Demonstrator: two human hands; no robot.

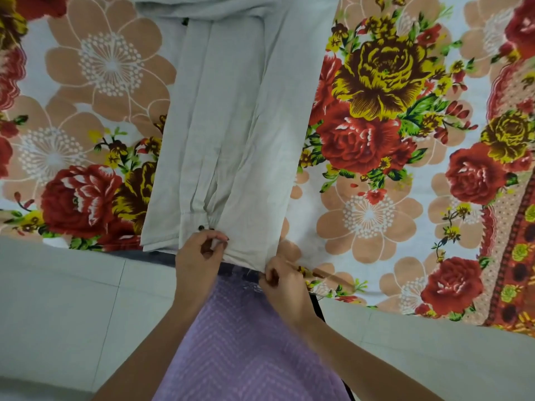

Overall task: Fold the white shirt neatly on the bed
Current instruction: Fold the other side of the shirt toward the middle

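The white shirt [231,125] lies lengthwise on the bed, folded into a long narrow strip with its sleeves laid along the middle. A cuff with a dark button sits near the strip's near end. My left hand [199,253] pinches the near hem just below that cuff. My right hand [282,280] grips the hem's right corner at the bed's edge. The far end of the shirt runs out of view at the top.
The bed carries a floral sheet [376,125] with red, yellow and peach flowers on both sides of the shirt. Pale floor tiles [58,314] lie below the bed's near edge. My lilac garment [246,342] fills the lower middle.
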